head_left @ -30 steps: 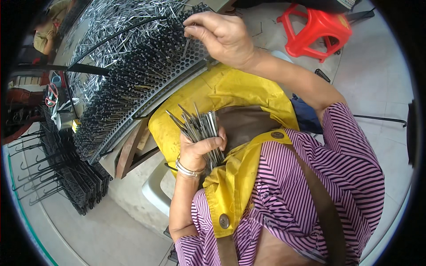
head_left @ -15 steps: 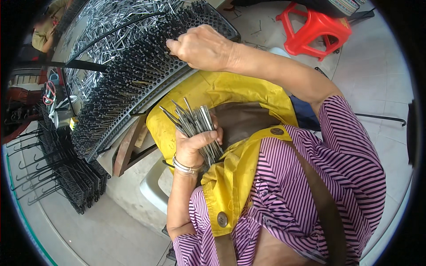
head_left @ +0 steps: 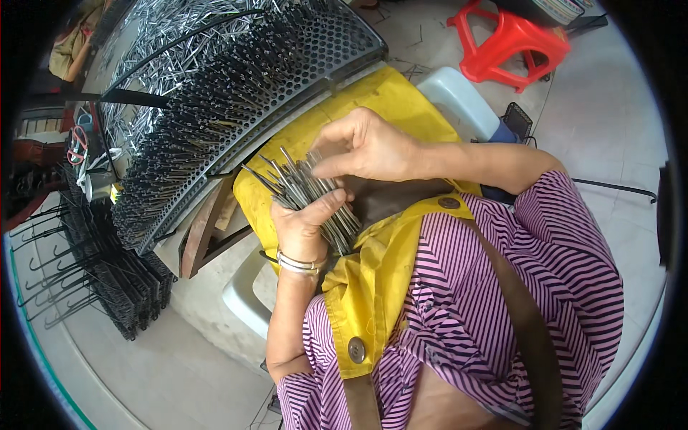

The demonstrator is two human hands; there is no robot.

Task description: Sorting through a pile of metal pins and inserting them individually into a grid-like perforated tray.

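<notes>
At centre frame our left hand was closed round a bundle of metal rods; our right hand pinched its upper ends with curled fingers; a perforated black rack, upper left, was packed with rods; loose rods lay behind it; a red stool stood upper right.
</notes>
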